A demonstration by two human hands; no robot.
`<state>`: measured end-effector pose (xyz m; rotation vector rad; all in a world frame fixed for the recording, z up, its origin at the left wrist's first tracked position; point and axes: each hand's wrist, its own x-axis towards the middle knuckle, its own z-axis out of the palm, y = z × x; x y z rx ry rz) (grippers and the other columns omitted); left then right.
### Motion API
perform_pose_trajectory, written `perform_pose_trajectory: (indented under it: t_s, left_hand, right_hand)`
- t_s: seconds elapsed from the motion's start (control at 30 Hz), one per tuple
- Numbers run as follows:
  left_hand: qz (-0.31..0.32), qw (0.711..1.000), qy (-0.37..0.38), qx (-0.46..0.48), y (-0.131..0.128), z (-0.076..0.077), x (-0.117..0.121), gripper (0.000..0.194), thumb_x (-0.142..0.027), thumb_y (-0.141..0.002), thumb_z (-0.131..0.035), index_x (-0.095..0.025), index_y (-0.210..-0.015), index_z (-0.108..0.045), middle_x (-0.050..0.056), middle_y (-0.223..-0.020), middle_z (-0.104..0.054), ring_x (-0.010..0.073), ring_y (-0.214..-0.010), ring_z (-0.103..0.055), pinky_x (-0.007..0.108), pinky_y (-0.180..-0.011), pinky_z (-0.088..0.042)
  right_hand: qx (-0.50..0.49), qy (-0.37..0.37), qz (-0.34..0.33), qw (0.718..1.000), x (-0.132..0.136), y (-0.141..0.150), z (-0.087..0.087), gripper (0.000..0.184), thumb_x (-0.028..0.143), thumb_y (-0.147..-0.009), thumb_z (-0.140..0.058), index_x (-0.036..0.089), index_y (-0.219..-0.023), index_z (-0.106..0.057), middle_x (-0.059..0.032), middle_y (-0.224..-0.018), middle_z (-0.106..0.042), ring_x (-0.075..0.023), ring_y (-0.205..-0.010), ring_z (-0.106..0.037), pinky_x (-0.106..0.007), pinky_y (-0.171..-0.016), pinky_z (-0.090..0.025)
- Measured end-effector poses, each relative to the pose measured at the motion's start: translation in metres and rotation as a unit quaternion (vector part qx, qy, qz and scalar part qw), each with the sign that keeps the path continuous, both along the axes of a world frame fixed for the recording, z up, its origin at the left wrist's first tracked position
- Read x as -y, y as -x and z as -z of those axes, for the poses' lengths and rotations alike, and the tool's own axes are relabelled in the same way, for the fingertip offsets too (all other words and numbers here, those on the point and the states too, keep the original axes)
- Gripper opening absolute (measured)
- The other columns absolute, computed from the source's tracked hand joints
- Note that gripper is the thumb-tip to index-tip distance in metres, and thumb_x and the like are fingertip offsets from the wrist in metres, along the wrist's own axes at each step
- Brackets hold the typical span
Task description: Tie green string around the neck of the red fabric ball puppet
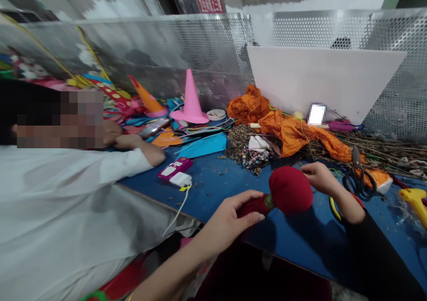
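A round dark red fabric ball [289, 189] with a green collar and a red stem hovers just over the blue table [300, 238]. My left hand [233, 218] is closed around the red stem at the ball's left. My right hand [318, 176] is closed on the ball's upper right side. Its wrist crosses a yellow ring [332, 205] lying on the table.
A person in a white shirt [60, 203] leans over the table's left end. Black scissors [358, 178], a yellow glue gun [415, 199], orange cloth [293, 129], dry twigs, a pink cone [191, 98], a pink phone [175, 167] and a white charger lie around.
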<state>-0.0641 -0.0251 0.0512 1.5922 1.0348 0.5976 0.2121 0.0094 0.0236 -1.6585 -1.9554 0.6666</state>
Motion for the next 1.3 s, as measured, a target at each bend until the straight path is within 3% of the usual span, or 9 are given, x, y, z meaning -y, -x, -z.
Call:
perform_pose_trajectory:
  t_s: [0.13, 0.3, 0.5, 0.67, 0.83, 0.93, 1.0, 1.07, 1.3]
  left_hand:
    - [-0.042, 0.993, 0.065, 0.09, 0.005, 0.004, -0.006, 0.04, -0.036, -0.072, -0.073, -0.017, -0.107, -0.065, 0.002, -0.09, -0.069, 0.0138, -0.074, -0.06, 0.024, -0.07, -0.047]
    - [-0.048, 0.975, 0.134, 0.168, 0.004, 0.008, -0.008, 0.054, -0.039, -0.07, -0.077, -0.015, -0.115, -0.061, 0.003, -0.086, -0.07, 0.0135, -0.074, -0.061, 0.022, -0.068, -0.047]
    - [-0.066, 0.965, 0.146, 0.209, -0.002, 0.004, -0.007, 0.054, -0.036, -0.068, -0.08, -0.016, -0.115, -0.062, 0.006, -0.093, -0.07, 0.015, -0.078, -0.063, 0.024, -0.069, -0.049]
    - [-0.09, 0.965, 0.139, 0.206, -0.001, 0.003, -0.008, 0.055, -0.039, -0.066, -0.081, -0.015, -0.112, -0.063, 0.004, -0.087, -0.068, 0.013, -0.073, -0.062, 0.021, -0.064, -0.047]
    - [-0.093, 0.958, 0.144, 0.228, -0.003, 0.011, -0.007, 0.049, -0.038, -0.069, -0.08, -0.016, -0.11, -0.063, 0.003, -0.09, -0.068, 0.0132, -0.078, -0.062, 0.02, -0.067, -0.046]
    - [-0.055, 0.959, 0.129, 0.246, -0.008, 0.02, -0.006, 0.043, -0.037, -0.07, -0.08, -0.015, -0.103, -0.064, 0.004, -0.093, -0.068, 0.0154, -0.089, -0.062, 0.023, -0.078, -0.047]
    - [-0.021, 0.961, 0.145, 0.235, -0.011, 0.027, -0.005, 0.044, -0.041, -0.07, -0.079, -0.014, -0.1, -0.064, 0.003, -0.086, -0.066, 0.0132, -0.078, -0.06, 0.022, -0.072, -0.046]
    - [0.011, 0.963, 0.17, 0.207, -0.012, 0.034, -0.005, 0.051, -0.048, -0.067, -0.08, -0.012, -0.098, -0.062, -0.002, -0.071, -0.06, 0.0081, -0.059, -0.051, 0.019, -0.056, -0.039]
    - [0.028, 0.973, 0.155, 0.167, -0.016, 0.03, -0.002, 0.047, -0.053, -0.068, -0.076, -0.014, -0.081, -0.054, -0.008, -0.059, -0.045, 0.0038, -0.047, -0.032, 0.018, -0.044, -0.024]
  right_hand:
    - [0.15, -0.029, -0.017, 0.988, 0.009, 0.009, -0.003, 0.017, 0.015, -0.08, -0.058, 0.018, -0.069, -0.071, -0.0056, -0.072, -0.067, -0.0169, -0.07, -0.061, -0.025, -0.063, -0.041]
    - [-0.147, 0.0, -0.181, 0.972, 0.019, 0.036, 0.003, 0.025, 0.023, -0.084, -0.058, 0.019, -0.106, -0.068, -0.0079, -0.107, -0.07, -0.021, -0.101, -0.061, -0.035, -0.09, -0.048]
    - [-0.405, 0.025, -0.109, 0.908, 0.029, 0.086, 0.025, 0.043, 0.045, -0.073, -0.072, 0.019, -0.107, -0.065, -0.008, -0.105, -0.068, -0.0233, -0.105, -0.061, -0.036, -0.089, -0.051]
    - [-0.245, -0.044, -0.13, 0.96, 0.05, 0.09, 0.007, 0.031, 0.034, -0.095, -0.046, 0.017, -0.073, -0.06, -0.0009, -0.063, -0.057, -0.0131, -0.058, -0.055, -0.026, -0.061, -0.049]
    - [-0.205, -0.264, -0.174, 0.926, 0.075, 0.091, -0.015, 0.026, 0.028, -0.096, -0.044, 0.018, -0.081, -0.062, -0.013, -0.104, -0.061, -0.0235, -0.106, -0.058, -0.037, -0.09, -0.048]
    - [-0.348, -0.214, -0.258, 0.876, 0.074, 0.095, -0.014, 0.032, 0.034, -0.098, -0.041, 0.019, -0.079, -0.061, -0.0089, -0.091, -0.066, -0.0215, -0.098, -0.062, -0.04, -0.095, -0.045]
    - [-0.474, -0.14, -0.216, 0.842, 0.071, 0.097, -0.008, 0.039, 0.04, -0.098, -0.043, 0.018, -0.07, -0.059, -0.0025, -0.066, -0.059, -0.0152, -0.068, -0.059, -0.031, -0.073, -0.048]
    - [-0.548, -0.054, -0.138, 0.823, 0.069, 0.098, -0.004, 0.041, 0.043, -0.095, -0.05, 0.016, -0.065, -0.058, 0.0012, -0.056, -0.048, -0.0102, -0.052, -0.043, -0.024, -0.052, -0.035]
    - [-0.595, 0.111, -0.013, 0.796, 0.075, 0.103, -0.016, 0.04, 0.046, -0.08, -0.068, 0.014, -0.057, -0.059, 0.0068, -0.047, -0.033, -0.0064, -0.047, -0.021, -0.025, -0.047, -0.014]
